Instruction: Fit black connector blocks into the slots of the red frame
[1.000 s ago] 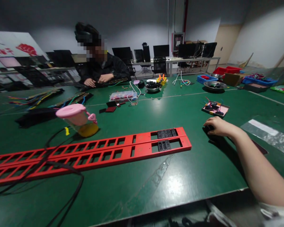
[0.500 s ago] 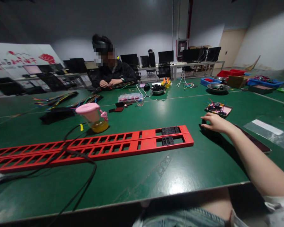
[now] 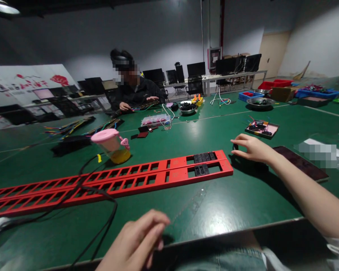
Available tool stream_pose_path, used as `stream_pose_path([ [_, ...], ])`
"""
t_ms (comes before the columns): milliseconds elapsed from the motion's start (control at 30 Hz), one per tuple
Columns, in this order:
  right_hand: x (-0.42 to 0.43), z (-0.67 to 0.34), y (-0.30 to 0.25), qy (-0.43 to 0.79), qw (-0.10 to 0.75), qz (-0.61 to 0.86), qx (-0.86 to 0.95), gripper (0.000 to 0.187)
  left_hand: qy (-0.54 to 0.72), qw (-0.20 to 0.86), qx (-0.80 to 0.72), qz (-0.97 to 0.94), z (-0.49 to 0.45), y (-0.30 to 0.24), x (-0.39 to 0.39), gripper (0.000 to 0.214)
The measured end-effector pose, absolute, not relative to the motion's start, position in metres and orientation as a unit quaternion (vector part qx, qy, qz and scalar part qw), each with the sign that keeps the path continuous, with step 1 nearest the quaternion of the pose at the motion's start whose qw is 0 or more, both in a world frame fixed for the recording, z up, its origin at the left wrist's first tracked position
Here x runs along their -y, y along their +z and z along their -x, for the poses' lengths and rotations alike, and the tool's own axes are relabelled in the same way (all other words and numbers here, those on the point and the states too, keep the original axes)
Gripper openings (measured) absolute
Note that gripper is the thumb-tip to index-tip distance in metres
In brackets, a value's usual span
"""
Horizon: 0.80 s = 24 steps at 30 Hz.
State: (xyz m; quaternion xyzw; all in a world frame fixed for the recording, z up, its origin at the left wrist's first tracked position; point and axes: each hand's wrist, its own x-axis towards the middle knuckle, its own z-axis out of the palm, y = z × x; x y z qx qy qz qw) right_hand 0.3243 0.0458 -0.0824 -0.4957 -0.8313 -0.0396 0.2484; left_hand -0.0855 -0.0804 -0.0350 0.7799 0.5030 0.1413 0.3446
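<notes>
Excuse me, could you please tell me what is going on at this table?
A person's right hand pinches a small black piece just beyond the right end of two red slotted rails lying side by side. Black modules sit in both rails' end openings, with gaps left in each. The left hand is loosely curled near the table's front edge, with nothing visible in it. Across the table, a co-worker has both hands at a bundle with coloured wires.

So the slotted rails (image 3: 175, 174) basically run along the table (image 3: 192, 214) from frame left to right of centre, cup (image 3: 109, 144) just behind them, small tray (image 3: 274, 129) mid-right.
</notes>
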Motion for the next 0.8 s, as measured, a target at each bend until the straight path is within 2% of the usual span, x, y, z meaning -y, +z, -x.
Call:
stream_pose_path([
  [100,-0.038,-0.296,-0.085,-0.017,0.269,0.446,0.854,0.044,0.201,0.152,-0.443,-0.86,0.072,-0.021,0.04,0.03],
  [200,-0.032,-0.272,-0.089,0.02,0.283,0.399,0.872,0.044,0.164,0.022,-0.382,-0.909,0.062,-0.024,0.003,0.036],
  [433,-0.032,-0.259,-0.097,0.036,0.292,0.401,0.867,0.04,0.1,-0.083,-0.266,-0.955,0.031,-0.059,-0.04,0.04],
  [633,-0.035,-0.252,-0.103,-0.002,0.303,0.393,0.868,0.043,0.081,-0.107,-0.226,-0.965,0.016,-0.078,-0.045,0.051],
  [800,-0.037,-0.234,-0.106,0.012,0.321,0.379,0.868,0.041,0.066,-0.106,-0.197,-0.972,0.012,-0.084,-0.047,0.054],
])
